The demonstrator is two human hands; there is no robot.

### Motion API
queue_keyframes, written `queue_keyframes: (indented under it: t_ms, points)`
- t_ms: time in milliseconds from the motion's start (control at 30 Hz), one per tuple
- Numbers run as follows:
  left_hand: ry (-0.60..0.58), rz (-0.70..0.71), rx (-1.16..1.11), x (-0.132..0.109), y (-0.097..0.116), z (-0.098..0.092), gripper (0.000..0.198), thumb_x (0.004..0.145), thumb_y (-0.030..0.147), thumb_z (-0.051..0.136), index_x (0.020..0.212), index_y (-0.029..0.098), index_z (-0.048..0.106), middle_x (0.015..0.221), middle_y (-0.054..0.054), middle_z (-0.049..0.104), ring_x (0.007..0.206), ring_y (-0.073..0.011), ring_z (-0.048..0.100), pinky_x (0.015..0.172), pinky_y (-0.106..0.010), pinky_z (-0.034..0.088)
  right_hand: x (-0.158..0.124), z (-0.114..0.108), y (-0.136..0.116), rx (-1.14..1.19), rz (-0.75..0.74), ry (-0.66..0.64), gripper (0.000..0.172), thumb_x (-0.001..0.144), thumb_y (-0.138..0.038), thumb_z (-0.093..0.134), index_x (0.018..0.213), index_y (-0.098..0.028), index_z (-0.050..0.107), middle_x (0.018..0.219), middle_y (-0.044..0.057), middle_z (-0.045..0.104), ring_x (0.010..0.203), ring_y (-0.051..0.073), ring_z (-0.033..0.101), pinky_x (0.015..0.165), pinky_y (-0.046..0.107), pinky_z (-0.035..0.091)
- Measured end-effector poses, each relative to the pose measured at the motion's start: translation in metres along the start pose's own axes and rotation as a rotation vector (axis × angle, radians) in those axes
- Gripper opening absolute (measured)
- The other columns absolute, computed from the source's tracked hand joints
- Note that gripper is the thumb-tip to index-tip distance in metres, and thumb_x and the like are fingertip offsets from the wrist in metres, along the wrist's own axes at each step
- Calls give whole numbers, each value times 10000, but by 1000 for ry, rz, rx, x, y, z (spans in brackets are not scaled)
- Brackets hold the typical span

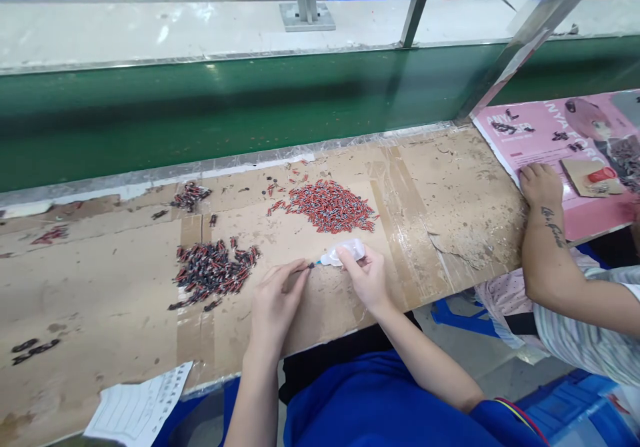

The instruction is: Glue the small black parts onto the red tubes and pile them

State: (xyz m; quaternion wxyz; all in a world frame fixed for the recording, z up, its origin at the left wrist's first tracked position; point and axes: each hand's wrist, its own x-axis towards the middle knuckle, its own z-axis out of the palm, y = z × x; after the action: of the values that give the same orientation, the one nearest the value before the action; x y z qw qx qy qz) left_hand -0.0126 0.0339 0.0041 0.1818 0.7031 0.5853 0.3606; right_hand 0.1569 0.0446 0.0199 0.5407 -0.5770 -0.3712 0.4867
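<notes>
My left hand (277, 295) pinches a small dark part (311, 266) between thumb and fingertips, low over the cardboard-covered bench. My right hand (367, 275) is closed around a small translucent white bottle (344, 252), tilted with its blue-green tip (317, 262) pointing left at the dark part; whether they touch is too small to tell. Just beyond the bottle lies a pile of small red and grey parts (330, 207). To the left of my left hand is a pile of black and red parts (215, 270).
A smaller dark pile (190, 196) and a written paper sheet (140, 407) are at left. A green conveyor belt (225, 110) runs behind the bench. At right, a co-worker's forearm (560, 260) rests by a pink poster (540, 147). A metal post (530, 40) slants above.
</notes>
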Motion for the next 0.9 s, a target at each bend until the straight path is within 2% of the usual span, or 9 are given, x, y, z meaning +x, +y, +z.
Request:
queue_keyframes:
  t_ms: [367, 667, 833, 900]
  points:
    - [7, -1, -4, -1, -1, 2, 172, 866, 329, 604, 940, 215, 710, 865, -40, 764, 806, -194, 718, 780, -339, 573, 0, 0, -2, 22, 26, -27, 293, 699, -447, 711, 625, -190, 590, 588, 4, 604, 610, 177, 603, 585, 284, 504]
    - [25, 14, 8, -2, 1, 3, 166, 874, 321, 600, 938, 212, 708, 854, -39, 755, 806, -191, 695, 781, -338, 553, 2, -1, -1, -10, -8, -12, 273, 723, -408, 675, 597, -191, 566, 584, 4, 598, 599, 167, 587, 590, 280, 501]
    - [15, 82, 53, -1, -4, 5, 205, 905, 340, 553, 924, 211, 711, 836, -49, 734, 810, -206, 637, 781, -357, 510, 1, -12, 2, -55, -4, 3, 289, 749, -455, 638, 660, -185, 586, 618, 22, 624, 595, 178, 601, 575, 286, 499]
    - [19, 101, 82, -1, -6, 6, 247, 917, 369, 525, 890, 211, 714, 833, -60, 716, 825, -218, 614, 796, -371, 491, -1, -23, -2, -180, 0, -9, 311, 759, -475, 632, 807, -168, 639, 695, 43, 663, 607, 193, 619, 586, 304, 504]
